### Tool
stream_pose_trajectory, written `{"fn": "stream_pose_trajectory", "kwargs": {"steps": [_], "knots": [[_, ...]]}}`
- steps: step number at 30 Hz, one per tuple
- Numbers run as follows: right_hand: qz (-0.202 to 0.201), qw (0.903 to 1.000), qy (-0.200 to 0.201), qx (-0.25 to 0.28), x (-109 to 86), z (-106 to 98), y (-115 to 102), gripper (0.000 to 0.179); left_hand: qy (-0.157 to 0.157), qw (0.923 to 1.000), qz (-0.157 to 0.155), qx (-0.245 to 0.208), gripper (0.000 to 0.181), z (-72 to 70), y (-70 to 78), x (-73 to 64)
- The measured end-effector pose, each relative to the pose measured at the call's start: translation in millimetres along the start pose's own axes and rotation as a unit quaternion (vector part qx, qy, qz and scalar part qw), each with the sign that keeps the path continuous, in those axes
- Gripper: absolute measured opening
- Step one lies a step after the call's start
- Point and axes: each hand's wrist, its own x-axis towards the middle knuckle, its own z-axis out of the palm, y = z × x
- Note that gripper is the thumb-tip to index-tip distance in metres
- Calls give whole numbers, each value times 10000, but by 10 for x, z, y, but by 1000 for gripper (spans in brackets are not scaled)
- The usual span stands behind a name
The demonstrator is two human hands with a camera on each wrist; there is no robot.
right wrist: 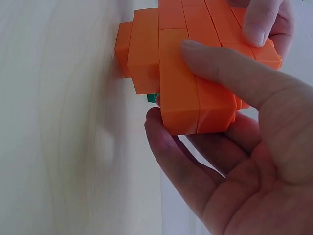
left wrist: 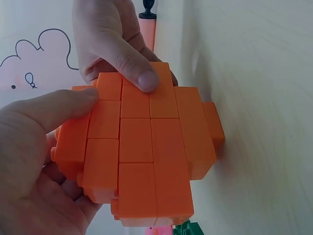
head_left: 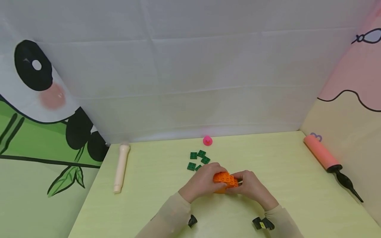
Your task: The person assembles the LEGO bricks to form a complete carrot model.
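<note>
An orange block build (head_left: 224,178), stacked from toy building bricks into a stepped, rounded shape, stands between both hands near the middle of the table. My left hand (head_left: 205,181) grips its left side, thumb on the near face and fingers behind. On the other side, my right hand (head_left: 253,186) pinches the build between thumb and fingers. In the left wrist view the flat brick faces of the orange build (left wrist: 137,147) fill the middle. The right wrist view shows the right thumb pressed on the orange build (right wrist: 183,83), with fingers curled beneath.
Several green bricks (head_left: 193,155) lie just beyond the hands, with a small pink ball-like toy (head_left: 207,140) behind them by the back wall. A pale wooden rolling pin (head_left: 121,168) lies at the left. Along the right edge rests a pink pump (head_left: 322,153) with a black end.
</note>
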Motion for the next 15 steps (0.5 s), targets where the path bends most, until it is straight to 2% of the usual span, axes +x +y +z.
{"fn": "stream_pose_trajectory", "kwargs": {"steps": [6, 15], "knots": [[-64, 10000, 26, -14, -5, -2, 15, 31, 24, 9996, -23, -296, 28, 24, -55, -18], [-155, 9998, 34, -154, 15, 3, 22, 34, 58, 9937, -236, -1098, 36, 5, -183, -100]]}}
